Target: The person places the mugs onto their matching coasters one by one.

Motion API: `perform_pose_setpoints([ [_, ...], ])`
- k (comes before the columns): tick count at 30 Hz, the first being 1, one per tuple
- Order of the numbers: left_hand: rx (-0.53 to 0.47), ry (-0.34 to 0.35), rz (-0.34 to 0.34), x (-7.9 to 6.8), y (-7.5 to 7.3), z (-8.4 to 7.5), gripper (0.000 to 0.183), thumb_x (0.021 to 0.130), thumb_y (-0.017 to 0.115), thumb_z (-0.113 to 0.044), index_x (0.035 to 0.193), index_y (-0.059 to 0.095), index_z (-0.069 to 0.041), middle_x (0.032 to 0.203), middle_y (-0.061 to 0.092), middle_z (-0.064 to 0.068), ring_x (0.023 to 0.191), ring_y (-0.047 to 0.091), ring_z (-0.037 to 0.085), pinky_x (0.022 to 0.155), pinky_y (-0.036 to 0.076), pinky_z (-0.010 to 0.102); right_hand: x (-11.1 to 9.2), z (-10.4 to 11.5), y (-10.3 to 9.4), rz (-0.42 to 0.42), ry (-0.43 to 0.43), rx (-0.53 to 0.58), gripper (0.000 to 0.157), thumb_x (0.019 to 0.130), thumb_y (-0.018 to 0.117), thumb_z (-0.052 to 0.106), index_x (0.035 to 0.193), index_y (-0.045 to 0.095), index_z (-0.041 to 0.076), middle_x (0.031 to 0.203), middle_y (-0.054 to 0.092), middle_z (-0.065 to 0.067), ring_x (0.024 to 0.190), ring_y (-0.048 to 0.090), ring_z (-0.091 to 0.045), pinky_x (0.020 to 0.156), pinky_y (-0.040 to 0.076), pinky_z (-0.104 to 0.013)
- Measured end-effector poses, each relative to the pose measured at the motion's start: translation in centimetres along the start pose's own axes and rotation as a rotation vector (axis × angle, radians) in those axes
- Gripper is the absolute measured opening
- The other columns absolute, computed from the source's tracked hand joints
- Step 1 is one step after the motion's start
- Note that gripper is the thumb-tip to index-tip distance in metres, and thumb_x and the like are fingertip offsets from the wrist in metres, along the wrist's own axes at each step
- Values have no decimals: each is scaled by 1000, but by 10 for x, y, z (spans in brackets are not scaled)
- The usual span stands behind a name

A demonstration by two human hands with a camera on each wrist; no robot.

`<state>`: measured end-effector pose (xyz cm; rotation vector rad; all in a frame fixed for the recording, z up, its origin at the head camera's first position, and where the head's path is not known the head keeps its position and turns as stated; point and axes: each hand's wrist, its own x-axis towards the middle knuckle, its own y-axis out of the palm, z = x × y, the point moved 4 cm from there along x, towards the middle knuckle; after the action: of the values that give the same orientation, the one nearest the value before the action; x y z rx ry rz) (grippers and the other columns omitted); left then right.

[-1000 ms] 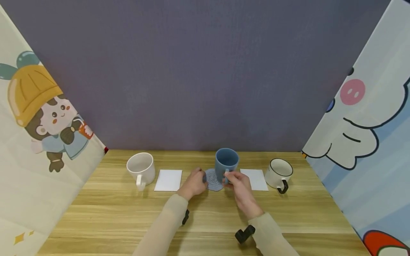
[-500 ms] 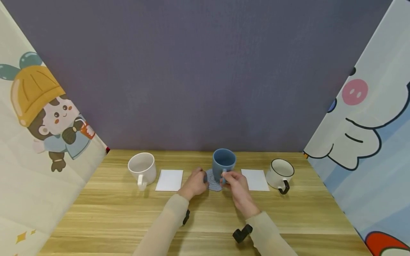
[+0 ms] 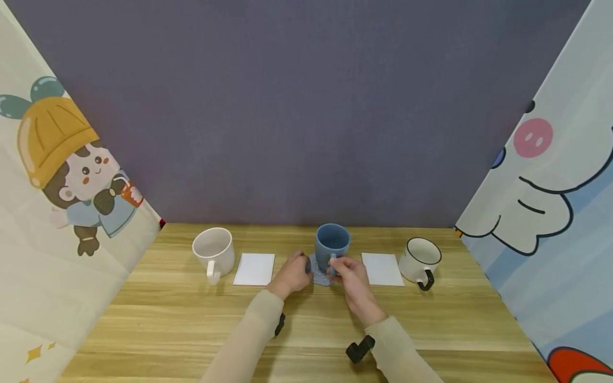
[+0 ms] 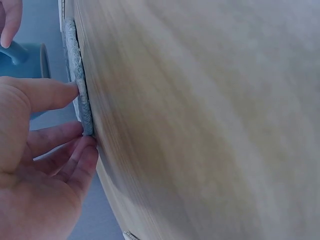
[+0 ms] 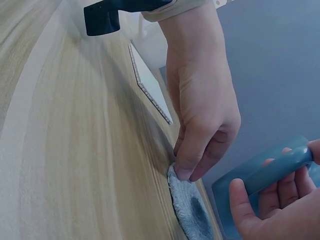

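A blue mug [image 3: 330,246] is in my right hand [image 3: 355,284], whose thumb and fingers grip its handle [image 5: 280,171]. The mug overlaps a round grey-blue woven coaster [image 3: 322,279] in the head view. Seen from the right wrist, the mug body [image 5: 225,200] is close over the coaster [image 5: 181,197], and a dark shadow falls on the weave. My left hand [image 3: 290,274] pinches the coaster's left edge; the left wrist view has the thumb and fingertips at the coaster's rim [image 4: 75,57].
White square coasters flank the hands, a left one [image 3: 255,269] and a right one [image 3: 382,268]. Farther out stand a white mug [image 3: 213,252] at left and a black-rimmed white mug [image 3: 419,260] at right. A grey wall [image 3: 306,117] rises behind the wooden table [image 3: 311,340].
My right hand has moved the blue mug slightly left, farther over the round coaster. The left hand keeps its pinch at the coaster's edge. The head view has shifted a little.
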<state>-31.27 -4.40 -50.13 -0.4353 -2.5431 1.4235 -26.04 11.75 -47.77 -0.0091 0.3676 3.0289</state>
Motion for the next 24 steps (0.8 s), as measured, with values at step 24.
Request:
perform_pose_setpoints([
  [24,5,29,-25,1,1,2,21,87,76,-13,100,70,2,105,54,5,98,54,24,86,50,42,5,-19,4,16,20,-35,15,95,66,6,88,65,-7,77,65,-8,76,62,-18,80,58,-43],
])
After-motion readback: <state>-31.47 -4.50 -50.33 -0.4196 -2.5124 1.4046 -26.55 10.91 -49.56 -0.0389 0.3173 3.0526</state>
